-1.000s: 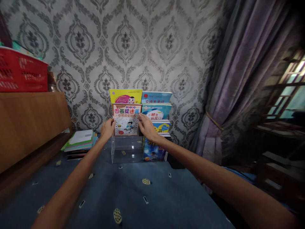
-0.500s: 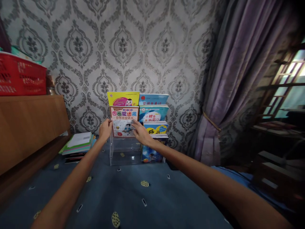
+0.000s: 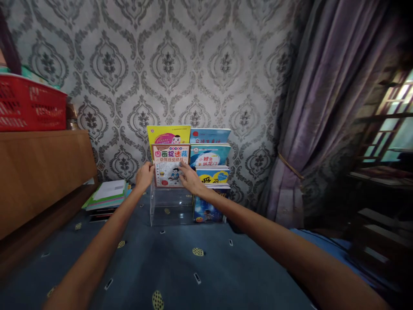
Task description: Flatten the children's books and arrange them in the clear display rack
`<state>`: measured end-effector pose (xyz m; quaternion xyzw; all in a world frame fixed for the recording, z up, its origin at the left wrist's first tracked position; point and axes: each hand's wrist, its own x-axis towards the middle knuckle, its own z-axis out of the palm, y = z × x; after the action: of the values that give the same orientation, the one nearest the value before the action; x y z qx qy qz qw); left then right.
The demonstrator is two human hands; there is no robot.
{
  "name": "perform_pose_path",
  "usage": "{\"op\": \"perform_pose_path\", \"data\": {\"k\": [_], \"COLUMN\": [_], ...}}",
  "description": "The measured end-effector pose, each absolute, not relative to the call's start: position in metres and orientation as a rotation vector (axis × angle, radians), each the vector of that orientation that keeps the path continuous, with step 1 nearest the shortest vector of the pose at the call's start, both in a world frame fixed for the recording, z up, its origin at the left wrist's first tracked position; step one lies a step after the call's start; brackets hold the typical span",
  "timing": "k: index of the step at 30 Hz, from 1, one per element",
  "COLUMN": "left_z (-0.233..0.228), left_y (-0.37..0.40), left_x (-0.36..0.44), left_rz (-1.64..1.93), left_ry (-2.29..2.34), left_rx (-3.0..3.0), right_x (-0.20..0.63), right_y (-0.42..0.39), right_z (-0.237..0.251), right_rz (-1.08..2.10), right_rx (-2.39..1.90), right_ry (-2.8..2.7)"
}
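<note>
A picture book [image 3: 165, 173] with a white and brown cover stands upright in the second tier of a clear acrylic book rack [image 3: 171, 218]. My left hand [image 3: 144, 175] is closed at the book's left edge, its fingertips partly hidden. On the right side, my right hand [image 3: 191, 179] grips the same book, fingers over the front cover. Behind it rises a yellow book [image 3: 168, 131]. The rack's right column holds a light-blue book [image 3: 209, 135], a teal book [image 3: 209, 156], a yellow-and-blue book [image 3: 211, 175] and a dark-blue book [image 3: 209, 208].
A stack of books and papers [image 3: 109, 192] lies left of the rack on the blue patterned cloth [image 3: 174, 267]. Further left, a red basket [image 3: 32, 105] rests on a wooden cabinet [image 3: 45, 172]. A purple curtain [image 3: 306, 107] hangs at the right, against the patterned wall.
The whole view has shifted slightly, with things appearing a little further right and lower. Both hands stay at the same picture book, which sits about as before in the rack.
</note>
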<state>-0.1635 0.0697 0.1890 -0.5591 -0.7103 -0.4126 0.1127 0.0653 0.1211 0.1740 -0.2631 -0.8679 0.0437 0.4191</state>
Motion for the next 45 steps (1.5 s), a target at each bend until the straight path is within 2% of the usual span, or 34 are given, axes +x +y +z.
{"op": "perform_pose_path", "data": {"k": [19, 45], "left_z": [0.197, 0.195], "left_y": [0.094, 0.079], "left_x": [-0.186, -0.181], "left_rz": [-1.371, -1.170], "left_ry": [-1.977, -2.036], "left_rx": [-1.867, -1.787], "right_x": [0.058, 0.075], "right_y": [0.119, 0.096], "right_z": [0.177, 0.177], "right_rz": [0.156, 0.220], "right_rx": [-0.655, -0.676], "right_ry": [-2.184, -2.169]}}
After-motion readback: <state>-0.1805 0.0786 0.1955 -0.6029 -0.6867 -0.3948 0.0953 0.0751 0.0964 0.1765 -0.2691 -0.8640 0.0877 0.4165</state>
